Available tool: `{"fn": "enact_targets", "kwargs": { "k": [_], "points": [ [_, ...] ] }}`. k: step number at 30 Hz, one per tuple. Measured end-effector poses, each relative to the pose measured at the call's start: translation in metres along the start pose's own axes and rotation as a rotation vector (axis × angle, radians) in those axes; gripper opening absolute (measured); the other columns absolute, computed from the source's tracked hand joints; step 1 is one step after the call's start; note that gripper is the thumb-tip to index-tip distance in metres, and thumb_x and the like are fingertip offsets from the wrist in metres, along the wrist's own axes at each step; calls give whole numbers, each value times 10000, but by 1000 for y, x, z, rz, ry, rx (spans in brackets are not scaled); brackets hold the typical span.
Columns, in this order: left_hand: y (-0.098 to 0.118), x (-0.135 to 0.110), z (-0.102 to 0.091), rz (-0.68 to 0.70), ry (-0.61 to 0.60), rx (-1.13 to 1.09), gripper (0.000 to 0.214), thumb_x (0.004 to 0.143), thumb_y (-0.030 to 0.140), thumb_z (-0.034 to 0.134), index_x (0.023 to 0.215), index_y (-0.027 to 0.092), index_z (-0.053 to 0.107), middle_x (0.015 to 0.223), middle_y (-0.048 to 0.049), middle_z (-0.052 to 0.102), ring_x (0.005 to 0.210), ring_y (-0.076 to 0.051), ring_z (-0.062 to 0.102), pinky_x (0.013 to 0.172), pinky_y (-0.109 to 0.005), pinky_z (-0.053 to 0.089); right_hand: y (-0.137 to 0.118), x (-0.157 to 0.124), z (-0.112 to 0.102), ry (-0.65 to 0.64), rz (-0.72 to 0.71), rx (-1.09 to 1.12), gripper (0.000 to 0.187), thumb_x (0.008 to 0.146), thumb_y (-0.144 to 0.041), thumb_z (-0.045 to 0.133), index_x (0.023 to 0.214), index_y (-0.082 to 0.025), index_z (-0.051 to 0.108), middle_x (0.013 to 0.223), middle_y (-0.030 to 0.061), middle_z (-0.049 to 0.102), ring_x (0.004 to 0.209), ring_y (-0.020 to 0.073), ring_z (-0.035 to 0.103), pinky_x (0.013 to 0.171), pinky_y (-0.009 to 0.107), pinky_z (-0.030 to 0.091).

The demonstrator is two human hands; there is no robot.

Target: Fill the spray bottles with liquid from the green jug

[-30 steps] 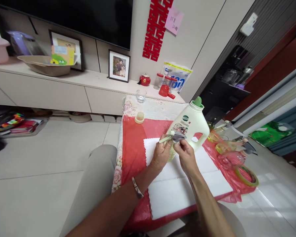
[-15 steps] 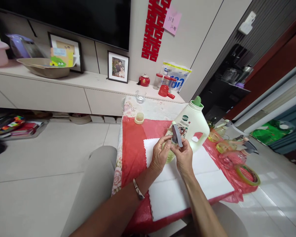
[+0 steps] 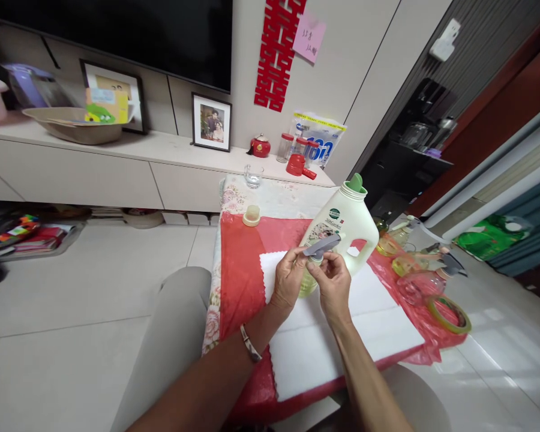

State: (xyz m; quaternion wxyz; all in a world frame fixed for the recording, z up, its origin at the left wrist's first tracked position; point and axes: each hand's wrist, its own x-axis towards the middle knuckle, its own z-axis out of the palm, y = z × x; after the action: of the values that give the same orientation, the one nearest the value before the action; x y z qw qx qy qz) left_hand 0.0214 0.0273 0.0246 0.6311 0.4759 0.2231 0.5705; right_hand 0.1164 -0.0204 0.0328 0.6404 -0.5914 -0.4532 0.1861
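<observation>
A small spray bottle (image 3: 308, 285) with pale yellow-green liquid stands upright on the white cloth (image 3: 355, 336). Its grey trigger head (image 3: 323, 245) sits at the neck, with a pale tip pointing right and up. My left hand (image 3: 290, 278) is closed around the bottle's neck and the left end of the head. The fingers of my right hand (image 3: 333, 282) pinch the collar just under the head from the right. Both hands hide much of the bottle. Right behind them is a big pale green jug (image 3: 346, 216) with an open neck and a green spout.
A cream cap (image 3: 251, 216) lies on the red plastic sheet (image 3: 240, 264). Further back is a glass cup (image 3: 254, 176). To the right are several spray bottles, one of them pinkish (image 3: 420, 285), and a roll of tape (image 3: 449, 315).
The grey trigger head has turned at the neck: its pale tip pointed up and left before and now points right. Both hands stay at the neck, fingers slightly shifted. The view has moved a little.
</observation>
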Motion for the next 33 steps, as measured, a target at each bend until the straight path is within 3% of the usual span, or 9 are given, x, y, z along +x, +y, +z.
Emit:
{"fn": "enact_targets", "kwargs": {
  "k": [4, 8, 15, 19, 23, 29, 33],
  "points": [
    [-2, 2, 0, 4, -8, -24, 323, 880, 488, 646, 1026, 200, 645, 1035, -64, 730, 996, -212, 674, 913, -329, 510, 0, 2, -6, -78, -15, 0, 529, 836, -588, 692, 1150, -168, 621, 1016, 58, 570, 924, 166, 536, 874, 339, 479],
    [-4, 2, 1, 20, 7, -23, 317, 879, 492, 655, 1006, 203, 624, 1039, -67, 720, 1010, -210, 669, 937, -341, 502, 6, 4, -9, -97, -20, 6, 408, 943, -497, 626, 1116, -128, 628, 1136, 83, 594, 1072, 197, 567, 976, 417, 480],
    [1, 3, -1, -4, -54, -42, 368, 889, 534, 623, 1016, 190, 648, 1013, -62, 735, 969, -200, 670, 898, -315, 506, 20, 0, 10, -20, 5, 118, 423, 948, -439, 644, 1236, -135, 587, 1232, 100, 578, 1109, 208, 576, 981, 431, 501],
    [-2, 7, -3, -33, -97, -77, 375, 832, 523, 702, 990, 186, 651, 993, -59, 726, 958, -199, 661, 912, -317, 486, 16, 1, 5, -134, -15, 203, 431, 956, -472, 626, 1221, -132, 601, 1216, 101, 592, 1097, 205, 588, 973, 428, 510],
    [-4, 8, -3, -9, -56, -82, 406, 805, 523, 743, 1011, 198, 614, 1032, -62, 696, 979, -199, 644, 909, -317, 476, 14, 2, -1, -206, -22, 255, 451, 974, -518, 583, 1201, -129, 615, 1185, 101, 609, 1074, 198, 602, 961, 422, 518],
    [1, 5, -2, -12, -40, -75, 391, 882, 547, 651, 1069, 211, 583, 1053, -58, 681, 1016, -199, 638, 916, -317, 474, 18, -1, 5, -106, -31, 225, 508, 861, -512, 728, 1210, -157, 625, 1187, 93, 638, 1151, 227, 584, 1037, 417, 468],
    [1, 5, -3, 5, -48, -50, 442, 855, 586, 669, 1073, 211, 583, 1056, -62, 672, 1015, -204, 634, 926, -325, 464, 20, -1, 1, -107, -15, 171, 459, 946, -491, 637, 1235, -136, 606, 1206, 104, 610, 1111, 211, 593, 982, 425, 507]
  ]
}}
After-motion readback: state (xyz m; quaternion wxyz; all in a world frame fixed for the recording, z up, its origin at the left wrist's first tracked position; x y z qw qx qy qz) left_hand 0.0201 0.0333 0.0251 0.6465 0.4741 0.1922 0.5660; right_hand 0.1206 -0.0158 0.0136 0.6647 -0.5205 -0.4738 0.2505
